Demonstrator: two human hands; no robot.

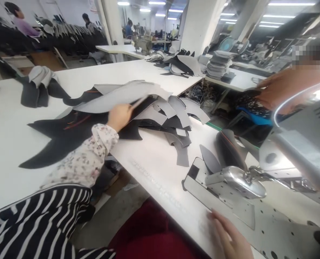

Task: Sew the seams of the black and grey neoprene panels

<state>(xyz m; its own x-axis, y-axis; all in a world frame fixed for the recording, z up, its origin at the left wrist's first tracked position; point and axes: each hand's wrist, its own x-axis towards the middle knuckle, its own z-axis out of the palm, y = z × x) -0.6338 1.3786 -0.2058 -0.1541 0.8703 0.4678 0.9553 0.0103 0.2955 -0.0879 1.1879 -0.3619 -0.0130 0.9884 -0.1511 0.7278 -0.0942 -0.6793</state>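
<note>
Left hand (119, 117) is closed on the edge of a curved grey panel (114, 99), pinching it and raising it off a heap of cut pieces, with a thin pale strip (138, 102) showing past the fingers. Below it, large black panels (63, 142) lie across the white table (17, 122), and smaller grey pieces (176, 113) fan toward the table's right-hand edge. Right hand (230, 235) lies open, fingers loosely spread, flat on the table by its near edge, just beside the metal plate (224, 201) of a sewing machine. Two dark pointed pieces (210, 159) sit on that plate's far end, near a chrome machine cover (243, 181). Beyond the table's far right corner, a stack of cut pieces (219, 64) stands on a separate table.
</note>
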